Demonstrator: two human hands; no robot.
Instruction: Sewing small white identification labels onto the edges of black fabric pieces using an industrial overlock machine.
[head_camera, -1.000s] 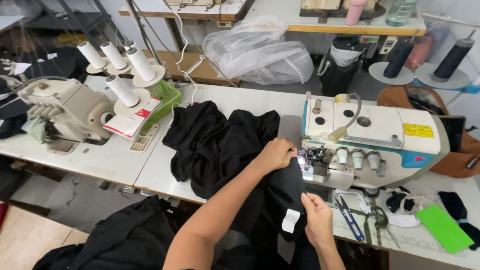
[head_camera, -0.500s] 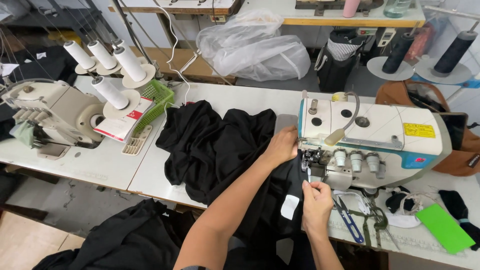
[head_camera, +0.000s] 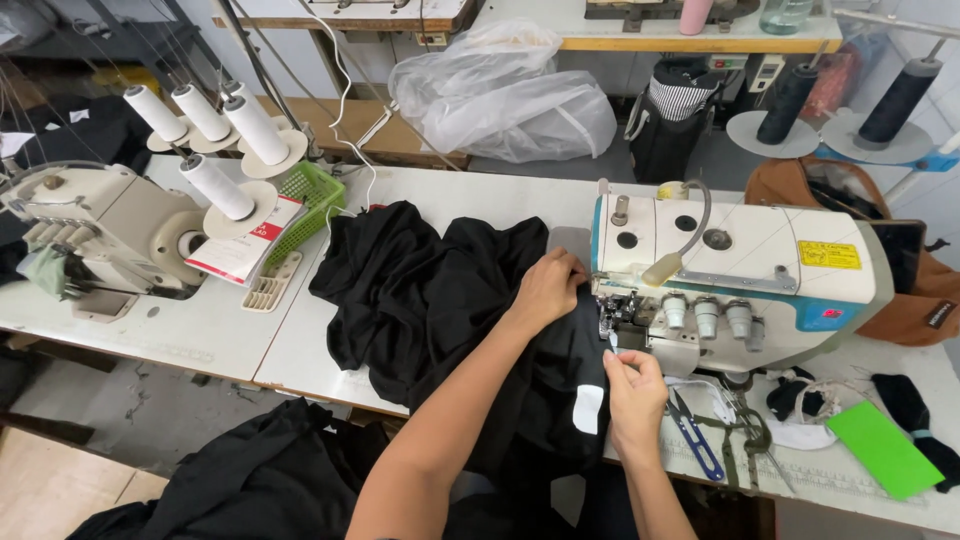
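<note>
The left hand (head_camera: 548, 290) presses down on the black garment (head_camera: 450, 300), fingers curled over its edge just beside the white overlock sewing machine (head_camera: 735, 270). The right hand (head_camera: 632, 392) pinches the fabric edge near the machine's needle, beside a white label (head_camera: 588, 408). Blue thread snips (head_camera: 697, 437) lie right of it; the garment spreads across the white table (head_camera: 200, 330).

The black garment (head_camera: 440, 300) was soft matt cloth; the sewing machine (head_camera: 740, 265) had a glossy painted casing; the tabletop (head_camera: 210, 335) was smooth.
</note>
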